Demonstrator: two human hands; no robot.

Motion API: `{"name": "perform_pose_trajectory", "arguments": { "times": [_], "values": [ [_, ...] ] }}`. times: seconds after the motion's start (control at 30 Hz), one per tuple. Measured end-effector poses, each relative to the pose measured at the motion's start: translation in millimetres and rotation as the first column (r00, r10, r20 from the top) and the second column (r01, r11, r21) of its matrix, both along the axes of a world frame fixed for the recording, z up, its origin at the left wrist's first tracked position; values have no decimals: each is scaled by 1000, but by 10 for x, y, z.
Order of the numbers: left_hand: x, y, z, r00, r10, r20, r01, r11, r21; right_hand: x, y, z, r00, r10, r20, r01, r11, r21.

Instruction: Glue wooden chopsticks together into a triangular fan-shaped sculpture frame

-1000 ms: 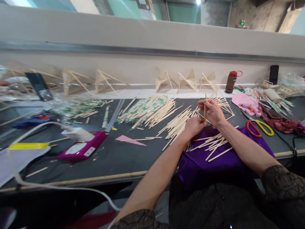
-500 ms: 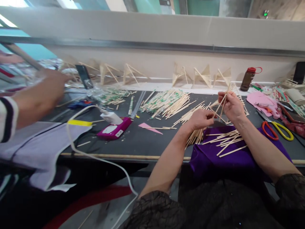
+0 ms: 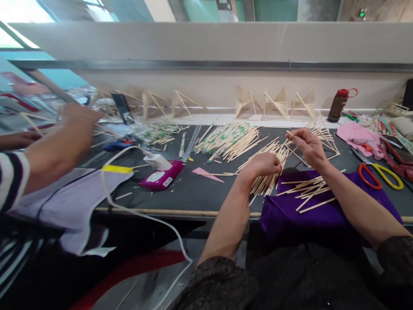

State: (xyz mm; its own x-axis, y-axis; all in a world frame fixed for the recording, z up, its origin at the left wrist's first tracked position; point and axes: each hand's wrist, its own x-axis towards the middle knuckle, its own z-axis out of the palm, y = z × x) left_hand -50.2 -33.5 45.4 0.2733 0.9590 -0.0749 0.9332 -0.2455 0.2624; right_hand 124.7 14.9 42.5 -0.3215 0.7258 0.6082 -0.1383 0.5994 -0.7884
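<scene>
My left hand (image 3: 263, 167) is closed, its fingertips pinching a thin wooden stick that slants up toward the other hand. My right hand (image 3: 308, 146) is closed too, with a wooden stick (image 3: 290, 134) between thumb and fingers, its end poking out to the left. Below the left hand lies a pile of bare wooden sticks (image 3: 266, 183). More loose sticks (image 3: 311, 191) rest on a folded purple cloth (image 3: 271, 209) under my right forearm. Just behind my right hand stands a lattice frame of sticks (image 3: 325, 137), partly hidden by it.
Finished stick frames (image 3: 275, 103) line the back wall. Green-marked sticks (image 3: 222, 137), a pink paper triangle (image 3: 208, 174) and a magenta box (image 3: 161, 176) with a white cable lie leftward. Scissors (image 3: 369, 176) and a bottle (image 3: 338, 105) are at right. A co-worker's arm (image 3: 61, 146) reaches in at left.
The sticks that stood crossed and upright in my right hand have tilted down to the left. My left hand has shifted slightly down and left. The view has moved a little.
</scene>
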Motion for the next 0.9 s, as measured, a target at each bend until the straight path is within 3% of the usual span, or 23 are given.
{"name": "perform_pose_trajectory", "arguments": {
  "times": [0.23,0.4,0.47,0.6,0.7,0.77,0.83,0.9],
  "values": [
    [-129,47,-2,976,191,103,-202,973,115,-2,-36,73,981,-17,-193,23,999,29],
    [-406,105,10,897,361,254,-413,889,198,-22,-27,55,987,-1,-161,-2,1000,-15],
    [-464,94,26,874,372,314,-442,877,190,-28,-10,32,988,14,-151,-19,999,-30],
    [-387,-26,101,876,231,424,-297,950,95,-31,57,-10,982,49,-185,-60,997,-54],
    [-283,-175,160,847,72,527,-78,997,-11,-22,111,-11,968,76,-239,-100,991,-86],
    [-246,-280,174,825,-20,565,74,995,-72,-13,135,5,961,80,-264,-115,986,-119],
    [-224,-384,167,860,-94,501,169,980,-106,-3,146,25,959,82,-273,-126,981,-150],
    [-177,-482,149,945,-122,302,156,984,-90,5,147,40,958,88,-273,-137,977,-166]
  ]
}}
